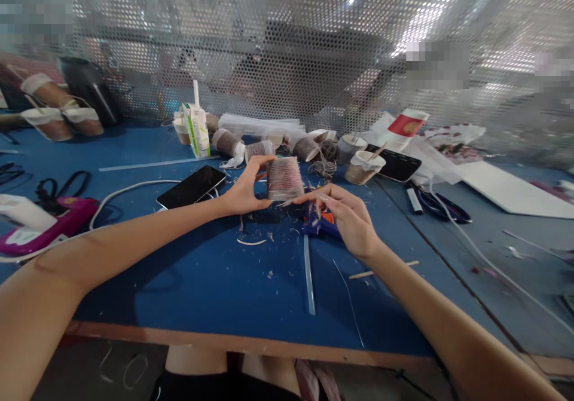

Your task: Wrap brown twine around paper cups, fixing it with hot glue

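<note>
My left hand point(246, 189) is closed around a cup wrapped in greyish and pink string point(285, 180), thumb below and fingers above, held sideways over the table. At the cup's lower right edge is my right hand point(350, 219). Its index finger reaches to the string and the other fingers are curled in; whatever they pinch is too small to make out. Partly hidden behind the right hand lies a blue glue gun point(320, 226) with an orange part. A clear glue stick point(309, 275) lies on the table just in front of it.
Beyond my hands stand several string-wrapped cups point(226, 142), a drink carton point(196, 129) and a paper cup with sticks point(364, 167). A phone point(192, 187) lies left, near a purple device point(49, 225). White cables cross both sides. A perforated metal screen point(215, 48) closes the back.
</note>
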Action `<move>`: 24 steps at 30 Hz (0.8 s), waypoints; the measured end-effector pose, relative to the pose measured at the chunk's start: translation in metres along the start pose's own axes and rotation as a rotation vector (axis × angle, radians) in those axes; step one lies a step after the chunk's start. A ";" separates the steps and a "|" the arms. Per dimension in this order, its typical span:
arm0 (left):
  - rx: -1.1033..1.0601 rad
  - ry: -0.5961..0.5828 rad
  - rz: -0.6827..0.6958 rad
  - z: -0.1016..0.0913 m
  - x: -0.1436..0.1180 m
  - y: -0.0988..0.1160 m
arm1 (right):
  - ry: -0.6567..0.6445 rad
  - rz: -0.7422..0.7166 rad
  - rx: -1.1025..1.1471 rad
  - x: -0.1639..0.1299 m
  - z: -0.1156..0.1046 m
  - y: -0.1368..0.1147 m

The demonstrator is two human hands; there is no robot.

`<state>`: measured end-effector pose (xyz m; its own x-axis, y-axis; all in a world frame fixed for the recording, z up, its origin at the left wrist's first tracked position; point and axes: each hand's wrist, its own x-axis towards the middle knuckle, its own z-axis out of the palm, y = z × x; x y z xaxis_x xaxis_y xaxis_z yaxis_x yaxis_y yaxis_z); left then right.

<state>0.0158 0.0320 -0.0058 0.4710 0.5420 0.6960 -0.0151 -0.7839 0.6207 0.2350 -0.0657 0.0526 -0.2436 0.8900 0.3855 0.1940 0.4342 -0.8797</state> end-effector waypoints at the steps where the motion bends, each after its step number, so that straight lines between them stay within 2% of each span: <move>1: -0.024 -0.004 -0.007 0.000 0.000 -0.001 | 0.016 0.001 0.003 0.001 0.000 0.000; 8: -0.070 -0.012 -0.021 0.000 0.001 -0.002 | 0.193 0.040 0.010 0.008 -0.017 0.000; 16: -0.089 -0.006 0.002 0.002 0.000 -0.004 | 0.005 0.165 0.200 0.003 0.001 -0.014; 20: -0.089 -0.009 -0.005 0.001 0.000 -0.002 | 0.072 0.212 0.146 0.009 -0.014 -0.007; 24: -0.089 -0.019 0.003 0.000 0.000 -0.003 | 0.175 0.184 0.141 0.014 -0.031 -0.003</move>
<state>0.0164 0.0342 -0.0073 0.4871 0.5333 0.6916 -0.0947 -0.7550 0.6489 0.2603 -0.0498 0.0689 -0.0461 0.9679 0.2473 0.0826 0.2504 -0.9646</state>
